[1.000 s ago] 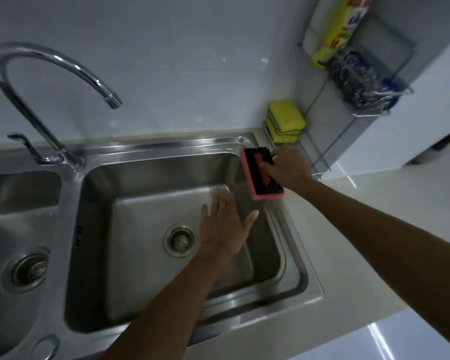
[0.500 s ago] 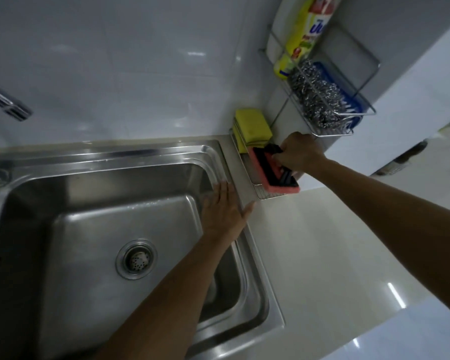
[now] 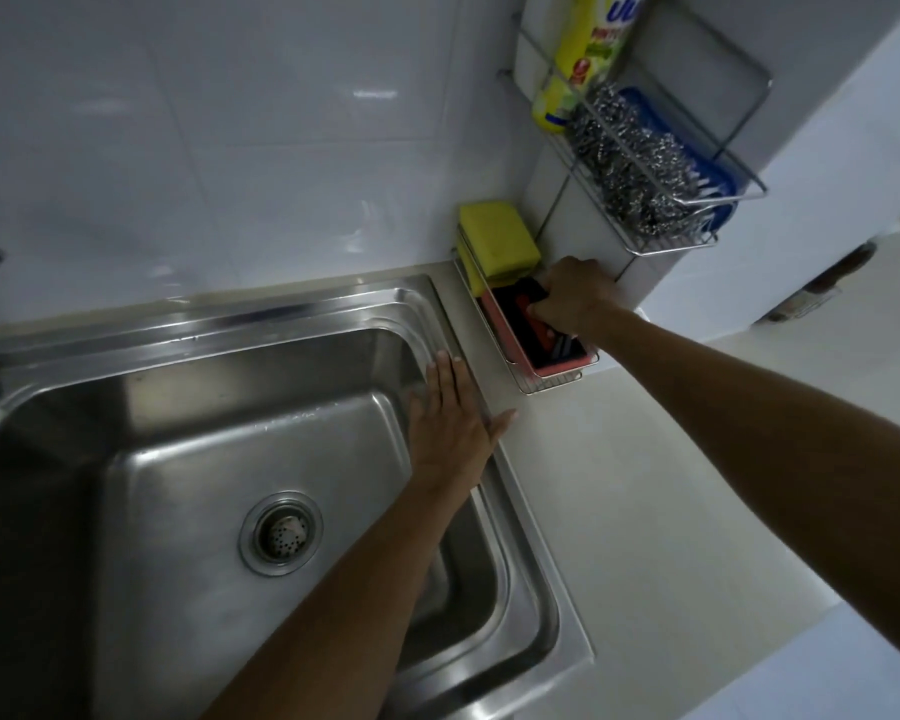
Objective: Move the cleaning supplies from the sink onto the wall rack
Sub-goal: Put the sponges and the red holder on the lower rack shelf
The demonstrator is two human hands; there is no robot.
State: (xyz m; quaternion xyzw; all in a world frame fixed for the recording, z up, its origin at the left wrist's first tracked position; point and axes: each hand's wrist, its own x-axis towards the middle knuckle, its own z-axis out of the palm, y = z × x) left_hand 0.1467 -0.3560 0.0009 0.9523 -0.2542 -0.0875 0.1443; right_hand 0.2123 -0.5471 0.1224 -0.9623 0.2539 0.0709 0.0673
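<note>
Right hand curled around the black handle of the pink scrubber, knuckles up, forearm running in straight from the lower right. Scrubber sits inside the lower wire basket of the wall rack, front half of the basket, pink edge just above the front wire. Whether its base is fully down on the basket floor, can't tell. Stacked yellow sponges fill the back half, touching or nearly touching the scrubber's far end.

Left hand flat and spread, palm down, holding nothing. It lies on the right rim of the sink, fingers pointing to the back wall, thumb out over the counter. Left forearm crosses the basin diagonally above the drain.

Upper basket holds a steel wool pad, a blue brush behind it and a yellow bottle at the wall end. Right hand is tucked under that basket, close against the tiled column.

Counter right of the sink is bare. Basin bare too.
</note>
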